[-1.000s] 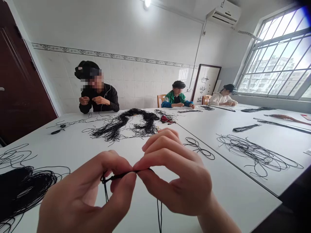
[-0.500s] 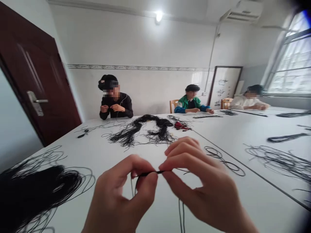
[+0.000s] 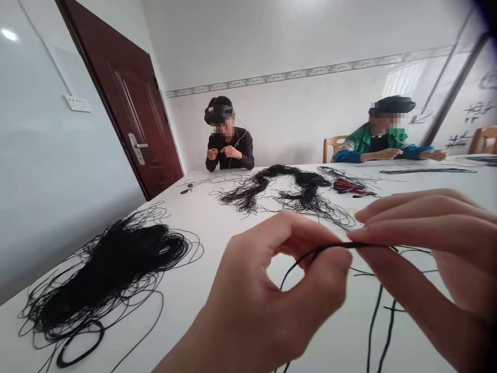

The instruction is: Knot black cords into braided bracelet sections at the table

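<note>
Gripping black cord (image 3: 351,245) between thumb and forefinger of the left hand (image 3: 248,295); gripping the same cord just beside with thumb and forefinger of the right hand (image 3: 462,233), fingertips nearly meeting. Held up in front of the white tabletop (image 3: 178,298), with a curve of cord dropping inside the left hand's bent fingers and hanging strands (image 3: 373,321) beneath the right hand. Cut off by the picture's right border at the right hand's wrist; impossible to tell the room beyond.

Left of the left forearm, a broad stretch of tabletop for moving, then a large tangled bundle (image 3: 112,264) of black cord, with stray loops reaching near the table's slanting left edge. Beyond the knuckles, a narrower strip, bounded by an arched heap (image 3: 310,181) of black cord. Just beside its right end, a red-and-black item (image 3: 345,185). Near the left edge, farther off, a small dark item (image 3: 186,190), hard to make out. Toward the far edge on the right, flat dark strands (image 3: 427,170).

Seated along the far edge, well apart: a co-worker in black (image 3: 243,150) and a co-worker in green and blue (image 3: 357,140). Behind, at left, a dark red door (image 3: 128,83).
</note>
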Tool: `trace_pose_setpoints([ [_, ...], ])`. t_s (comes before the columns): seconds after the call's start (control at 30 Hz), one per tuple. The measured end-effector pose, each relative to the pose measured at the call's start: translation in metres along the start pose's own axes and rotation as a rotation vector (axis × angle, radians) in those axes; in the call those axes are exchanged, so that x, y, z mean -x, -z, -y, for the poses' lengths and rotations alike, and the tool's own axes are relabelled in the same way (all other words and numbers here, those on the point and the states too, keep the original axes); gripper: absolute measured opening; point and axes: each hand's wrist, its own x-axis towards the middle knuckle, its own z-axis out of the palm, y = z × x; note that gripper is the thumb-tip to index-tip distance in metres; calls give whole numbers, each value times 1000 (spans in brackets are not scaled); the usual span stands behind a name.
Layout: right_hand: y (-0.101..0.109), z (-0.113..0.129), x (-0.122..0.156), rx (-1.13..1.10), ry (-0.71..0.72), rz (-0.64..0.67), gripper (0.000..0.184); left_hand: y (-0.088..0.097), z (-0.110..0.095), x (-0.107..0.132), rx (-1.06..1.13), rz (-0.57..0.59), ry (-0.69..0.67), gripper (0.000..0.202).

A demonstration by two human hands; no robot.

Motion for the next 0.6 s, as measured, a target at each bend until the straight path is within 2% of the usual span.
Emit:
trace_pose_setpoints([
  [0.1,5,4,0,64,-4,54,16,7,3,-5,170,78,107,10],
  [0.2,10,13,-2,84,-10,44,16,11,3,-8,311,139,202,12],
  [0.37,15,26,-9,127,-6,41,12,7,-4,-9,250,35,255,22],
  [0.6,12,27,-14,109,40,56,13,4,-4,-9,174,19,237,20],
])
